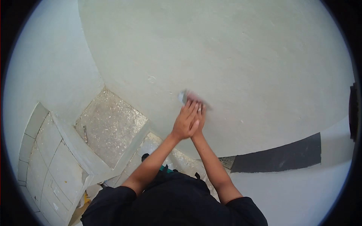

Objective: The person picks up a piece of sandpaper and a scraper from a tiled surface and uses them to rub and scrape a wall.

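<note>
Pinkish-grey blurred piece [194,96] beneath and beyond fingers [192,107], against pale wall [245,56].

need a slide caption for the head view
Left hand overlapping right hand, pressing a blurred flat piece against a pale wall.

A: "Free room?"
B: "Big wall [245,67]: wide stretch above and right of left hand [184,122] and right hand [202,117]."
A: "Blocks?"
B: "Side wall [49,56] left, raised edging [80,148] lower left, dark object [353,113] far right."
</note>
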A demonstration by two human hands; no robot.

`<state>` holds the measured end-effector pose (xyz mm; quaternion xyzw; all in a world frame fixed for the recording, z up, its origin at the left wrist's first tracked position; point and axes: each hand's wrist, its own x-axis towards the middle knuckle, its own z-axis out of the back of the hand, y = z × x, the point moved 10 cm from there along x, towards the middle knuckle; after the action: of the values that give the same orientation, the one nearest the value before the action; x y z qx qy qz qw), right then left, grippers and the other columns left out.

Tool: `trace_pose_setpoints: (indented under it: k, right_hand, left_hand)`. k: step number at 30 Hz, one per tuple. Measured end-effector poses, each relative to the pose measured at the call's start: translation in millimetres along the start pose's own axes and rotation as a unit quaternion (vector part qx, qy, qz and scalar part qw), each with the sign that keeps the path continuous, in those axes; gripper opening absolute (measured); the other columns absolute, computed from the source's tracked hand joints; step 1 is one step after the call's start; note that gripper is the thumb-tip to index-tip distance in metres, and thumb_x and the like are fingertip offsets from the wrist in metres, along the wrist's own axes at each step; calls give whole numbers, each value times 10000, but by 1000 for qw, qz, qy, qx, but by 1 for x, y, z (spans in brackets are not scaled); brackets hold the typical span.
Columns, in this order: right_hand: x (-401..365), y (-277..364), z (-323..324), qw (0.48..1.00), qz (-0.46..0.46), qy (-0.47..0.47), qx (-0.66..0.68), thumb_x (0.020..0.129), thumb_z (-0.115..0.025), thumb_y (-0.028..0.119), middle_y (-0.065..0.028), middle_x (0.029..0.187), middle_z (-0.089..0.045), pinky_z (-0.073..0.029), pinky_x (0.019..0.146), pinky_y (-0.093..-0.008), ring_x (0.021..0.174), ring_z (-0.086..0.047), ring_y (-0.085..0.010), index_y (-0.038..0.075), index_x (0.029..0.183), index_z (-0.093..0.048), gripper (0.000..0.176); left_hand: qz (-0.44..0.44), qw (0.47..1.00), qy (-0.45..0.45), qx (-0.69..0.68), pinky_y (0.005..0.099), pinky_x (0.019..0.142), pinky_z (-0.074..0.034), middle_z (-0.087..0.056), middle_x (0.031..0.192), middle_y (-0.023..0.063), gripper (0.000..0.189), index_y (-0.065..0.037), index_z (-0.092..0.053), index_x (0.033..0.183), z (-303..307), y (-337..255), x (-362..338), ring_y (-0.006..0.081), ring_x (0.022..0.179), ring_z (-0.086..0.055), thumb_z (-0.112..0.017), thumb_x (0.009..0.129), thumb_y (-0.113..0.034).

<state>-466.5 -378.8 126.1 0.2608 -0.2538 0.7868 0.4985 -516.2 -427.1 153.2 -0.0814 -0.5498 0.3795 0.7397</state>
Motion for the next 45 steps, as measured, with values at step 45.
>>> trace_pose_setpoints:
  k: [45]
  right_hand:
    - [40, 43, -3, 988, -87, -124, -19, 973, -545, 300, -185, 1481, -488, -218, 1190, -577, 1427, -384, -386, 76, 1476, -483, 554]
  left_hand:
    - [-148, 987, 6, -56, 482, 1178, -306, -511, 1486, 192, 495, 50, -565, 1365, 100, -16, 80, 360, 1436, -415, -571, 896, -110]
